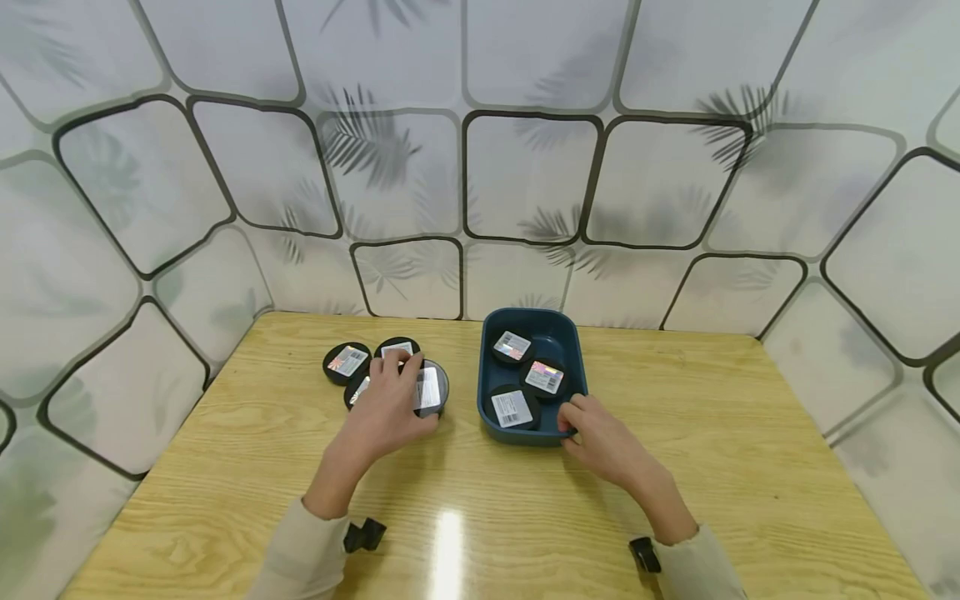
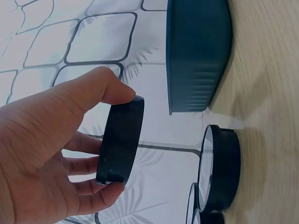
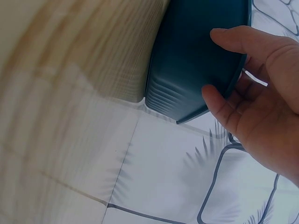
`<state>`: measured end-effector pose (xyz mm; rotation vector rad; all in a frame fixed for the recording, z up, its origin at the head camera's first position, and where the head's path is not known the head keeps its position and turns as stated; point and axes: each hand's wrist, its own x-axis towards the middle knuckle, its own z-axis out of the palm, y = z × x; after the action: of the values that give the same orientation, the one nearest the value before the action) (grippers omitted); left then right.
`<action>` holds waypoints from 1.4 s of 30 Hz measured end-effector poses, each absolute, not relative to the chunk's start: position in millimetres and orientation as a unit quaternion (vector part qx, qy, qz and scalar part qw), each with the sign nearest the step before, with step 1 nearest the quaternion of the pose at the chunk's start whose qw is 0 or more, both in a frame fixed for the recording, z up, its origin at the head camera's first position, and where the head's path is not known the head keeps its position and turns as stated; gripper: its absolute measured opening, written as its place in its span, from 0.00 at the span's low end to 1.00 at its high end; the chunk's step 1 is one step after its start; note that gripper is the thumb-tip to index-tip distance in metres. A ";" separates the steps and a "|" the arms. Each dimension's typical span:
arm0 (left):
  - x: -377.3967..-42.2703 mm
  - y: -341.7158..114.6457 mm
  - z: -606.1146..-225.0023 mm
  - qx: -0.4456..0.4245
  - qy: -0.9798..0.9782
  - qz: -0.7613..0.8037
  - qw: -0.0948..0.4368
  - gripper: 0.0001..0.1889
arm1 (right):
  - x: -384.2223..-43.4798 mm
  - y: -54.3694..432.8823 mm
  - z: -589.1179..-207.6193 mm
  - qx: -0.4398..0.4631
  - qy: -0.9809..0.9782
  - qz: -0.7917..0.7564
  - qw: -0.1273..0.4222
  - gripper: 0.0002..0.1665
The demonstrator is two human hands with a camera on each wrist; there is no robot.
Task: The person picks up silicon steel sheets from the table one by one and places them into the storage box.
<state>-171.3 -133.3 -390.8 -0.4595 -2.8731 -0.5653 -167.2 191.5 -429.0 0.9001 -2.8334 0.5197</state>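
left hand (image 1: 386,406) grips a tub (image 2: 122,142) left of the tray (image 1: 553,335), seemingly mid-pickup; right hand (image 1: 606,442) grips tray; next move likely needs height.

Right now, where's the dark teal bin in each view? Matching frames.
Head: dark teal bin just right of center, lower half; right hand at its near right corner.
Left wrist: bin at top, right of center, outer wall showing, cut off by the top edge.
Right wrist: bin at top, right of center, gripped by the hand.
Shared landmark: leaf-print backdrop with dark rounded outlines.
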 end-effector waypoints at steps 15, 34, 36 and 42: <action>-181.5 -106.5 -384.6 -0.165 -0.959 -0.211 0.091 0.44 | -167.8 192.2 -430.8 0.307 -0.933 0.171 0.072 0.18; -195.5 -58.0 -387.4 -0.186 -0.950 -0.241 0.077 0.46 | -166.7 191.1 -428.5 0.296 -0.938 0.169 0.061 0.17; -197.4 -53.7 -388.9 -0.190 -0.950 -0.236 0.080 0.46 | -166.6 191.0 -428.5 0.295 -0.938 0.172 0.059 0.17; -202.6 -38.9 -393.1 -0.198 -0.949 -0.226 0.094 0.47 | -166.8 191.1 -428.8 0.296 -0.937 0.175 0.063 0.17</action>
<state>-202.6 -38.9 -393.1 -0.5886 -2.8145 -0.6698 -166.8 191.1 -428.8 0.8950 -2.8302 0.5287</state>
